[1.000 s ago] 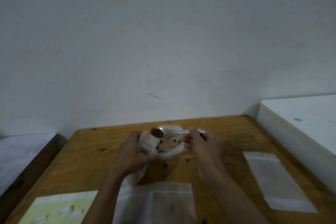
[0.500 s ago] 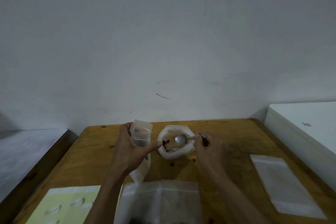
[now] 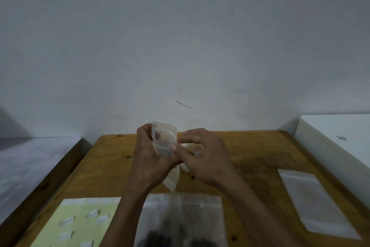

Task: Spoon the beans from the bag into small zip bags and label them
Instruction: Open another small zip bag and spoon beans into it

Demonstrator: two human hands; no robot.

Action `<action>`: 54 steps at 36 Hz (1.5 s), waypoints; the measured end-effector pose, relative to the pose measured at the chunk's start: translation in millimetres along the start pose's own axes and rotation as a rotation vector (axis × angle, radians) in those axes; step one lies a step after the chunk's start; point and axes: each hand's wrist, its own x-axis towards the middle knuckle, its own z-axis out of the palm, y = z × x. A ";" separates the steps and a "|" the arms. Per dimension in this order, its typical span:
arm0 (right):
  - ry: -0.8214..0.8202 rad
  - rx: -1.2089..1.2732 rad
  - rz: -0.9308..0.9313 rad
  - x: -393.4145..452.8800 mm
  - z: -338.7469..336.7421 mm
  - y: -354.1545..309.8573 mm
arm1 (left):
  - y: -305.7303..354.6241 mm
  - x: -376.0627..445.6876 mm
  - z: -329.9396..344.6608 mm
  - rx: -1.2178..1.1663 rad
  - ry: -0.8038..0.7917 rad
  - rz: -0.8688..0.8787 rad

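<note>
My left hand (image 3: 149, 158) grips a small clear zip bag (image 3: 164, 139) and holds it upright above the wooden table (image 3: 250, 156), its mouth spread open. My right hand (image 3: 202, 154) has come against the bag's right edge, and its thumb and curled fingers pinch the rim. The bag's lower end hangs down below my hands. Behind my right hand stands the white open bag of beans (image 3: 197, 147), mostly hidden. No spoon is visible.
A large clear zip bag (image 3: 181, 212) with dark beans lies at the table's near edge. A yellow-green label sheet (image 3: 80, 220) lies front left, an empty zip bag (image 3: 314, 200) on the right. A white box (image 3: 338, 142) flanks the right side. Loose beans (image 3: 192, 177) dot the wood.
My right hand has left the bean bag, where it held the spoon, and moved left onto the small zip bag. My left hand has lifted that bag higher.
</note>
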 end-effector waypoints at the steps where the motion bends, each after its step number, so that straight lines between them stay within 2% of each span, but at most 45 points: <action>1: 0.001 0.003 -0.001 2.7 1.4 -1.4 | 1.4 -0.8 -1.0 -0.001 0.000 0.003; 5: 0.104 -0.053 -0.099 7.3 -2.2 0.8 | 0.4 -3.9 -12.2 -0.017 -0.017 -0.007; 7: 0.146 -0.083 -0.134 6.0 -9.1 1.7 | -0.6 -5.3 -18.5 -0.108 -0.052 -0.018; 10: 0.104 -0.078 -0.094 5.6 -18.6 5.7 | 0.0 -6.2 -23.7 -0.339 -0.017 -0.037; 18: 0.079 0.061 -0.071 1.0 -38.8 8.1 | 14.6 -5.4 -28.6 -0.428 0.065 0.048; 24: 0.057 0.117 -0.101 -9.7 -45.3 8.6 | 20.2 -15.3 -31.3 -0.511 -0.132 0.030; 26: 0.010 0.189 -0.069 -13.3 -45.3 8.9 | 24.0 -18.2 -27.7 -0.467 -0.113 0.028; 29: -0.100 0.459 0.055 -18.4 -45.8 8.6 | 28.5 -21.0 -22.6 -0.457 -0.093 0.023; 32: -0.192 0.529 0.132 -23.3 -42.9 5.6 | 31.1 -25.3 -18.1 -0.457 -0.120 0.016; 39: -0.156 0.617 0.188 -32.9 -36.6 4.6 | 38.6 -40.5 -10.7 -0.576 -0.202 -0.094; 50: -0.157 0.644 0.254 -42.5 -40.2 2.6 | 42.4 -51.9 0.5 -0.516 -0.111 -0.074; 54: -0.134 0.682 0.320 -44.5 -51.1 3.9 | 44.1 -51.3 -3.3 -0.564 -0.110 -0.146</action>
